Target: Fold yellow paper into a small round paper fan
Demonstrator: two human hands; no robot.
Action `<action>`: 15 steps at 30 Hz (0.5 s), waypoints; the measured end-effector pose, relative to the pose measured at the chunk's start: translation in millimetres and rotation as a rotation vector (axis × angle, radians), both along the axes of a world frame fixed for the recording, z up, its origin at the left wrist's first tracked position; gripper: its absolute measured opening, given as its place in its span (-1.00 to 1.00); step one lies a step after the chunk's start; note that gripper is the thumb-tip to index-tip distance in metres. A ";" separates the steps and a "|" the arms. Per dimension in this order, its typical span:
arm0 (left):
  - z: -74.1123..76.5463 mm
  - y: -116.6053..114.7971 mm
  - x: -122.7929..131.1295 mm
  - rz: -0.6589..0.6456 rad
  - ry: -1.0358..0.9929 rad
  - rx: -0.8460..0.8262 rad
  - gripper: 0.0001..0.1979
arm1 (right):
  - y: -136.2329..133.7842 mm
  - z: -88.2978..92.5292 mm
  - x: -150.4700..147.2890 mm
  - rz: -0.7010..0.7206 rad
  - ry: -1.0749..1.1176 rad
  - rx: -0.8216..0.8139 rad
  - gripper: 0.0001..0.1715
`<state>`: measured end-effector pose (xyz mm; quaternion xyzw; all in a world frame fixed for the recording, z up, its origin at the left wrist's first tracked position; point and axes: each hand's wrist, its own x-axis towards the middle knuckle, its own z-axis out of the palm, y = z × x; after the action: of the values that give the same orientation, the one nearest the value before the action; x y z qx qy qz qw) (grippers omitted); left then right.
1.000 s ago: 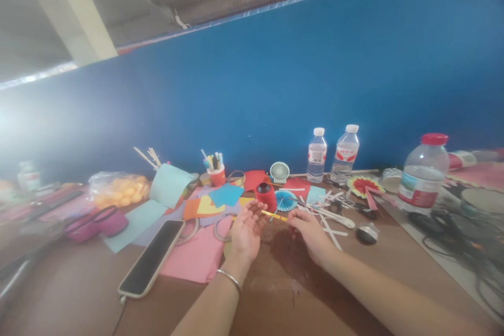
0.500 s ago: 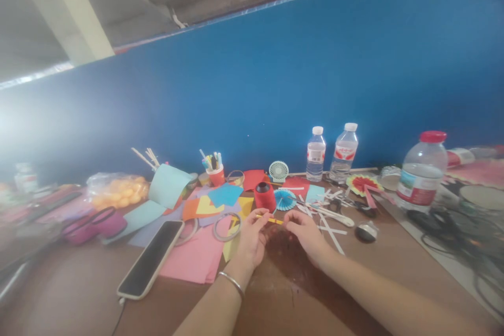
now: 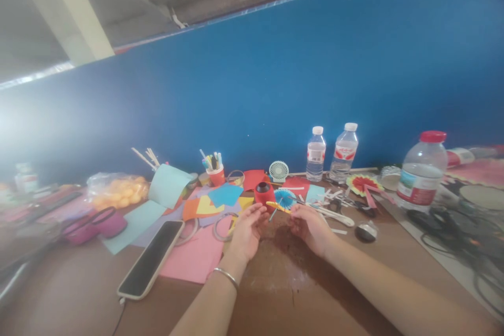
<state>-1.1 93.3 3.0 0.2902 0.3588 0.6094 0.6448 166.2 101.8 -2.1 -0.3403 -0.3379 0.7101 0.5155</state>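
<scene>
Between my hands is a narrow yellow pleated paper strip (image 3: 277, 207), slightly bent. My right hand (image 3: 311, 228) pinches its right end between thumb and fingers. My left hand (image 3: 248, 228), wearing a silver bangle (image 3: 227, 276), is at the strip's other end; its fingers are loosely curled and parted, and seem to hold nothing. Just beyond the fingertips stands a red spool of thread (image 3: 264, 197) with a dark top. To its right lies a blue pleated paper rosette (image 3: 284, 199).
Coloured paper sheets (image 3: 192, 257) and a phone (image 3: 151, 260) lie on the left. White paper strips, scissors and a tape dispenser (image 3: 366, 231) are on the right. Water bottles (image 3: 316, 155), a large red-capped bottle (image 3: 422, 178), a pen cup (image 3: 216, 174) and a small fan (image 3: 279, 171) stand around.
My left hand has let go of the yellow strip and shifted slightly left. The strip stays in my right hand, its left end now raised. My right hand has moved slightly right.
</scene>
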 end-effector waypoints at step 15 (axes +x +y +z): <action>0.1 -10.9 22.9 0.094 0.108 0.164 -0.82 | -13.6 8.2 -9.5 0.228 -0.014 -0.005 -0.75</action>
<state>21.8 82.4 3.1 0.3574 0.3551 0.6497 0.5693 156.7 88.3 6.1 -0.3059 -0.3765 0.7625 0.4281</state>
